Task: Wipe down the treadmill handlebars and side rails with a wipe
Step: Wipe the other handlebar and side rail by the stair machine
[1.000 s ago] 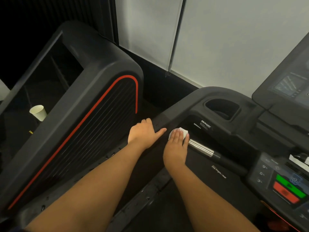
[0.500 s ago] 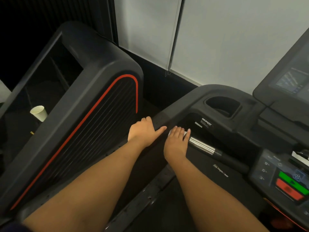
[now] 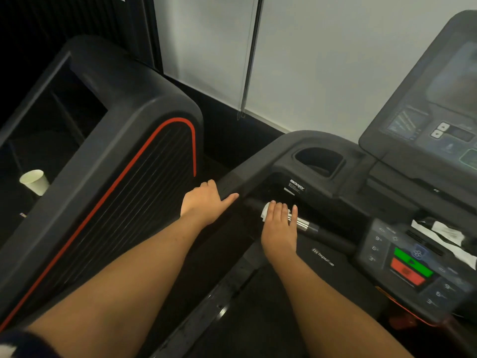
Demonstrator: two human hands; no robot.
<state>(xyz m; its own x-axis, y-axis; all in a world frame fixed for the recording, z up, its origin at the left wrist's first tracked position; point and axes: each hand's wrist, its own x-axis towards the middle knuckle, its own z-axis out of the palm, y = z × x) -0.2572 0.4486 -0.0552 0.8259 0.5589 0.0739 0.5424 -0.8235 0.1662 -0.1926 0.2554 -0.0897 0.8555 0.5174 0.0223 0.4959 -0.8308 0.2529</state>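
Flat right hand presses a crumpled white wipe on the shiny bar, left hand grips the rail, cup far left.

Wipe lies on handlebar, under right hand.

We note the left hand gripping the treadmill's black side rail, fingers curled over its far edge. The right hand lies flat, fingers straight, pressing a white wipe onto the inner grip bar. A paper cup sits far left, well apart.
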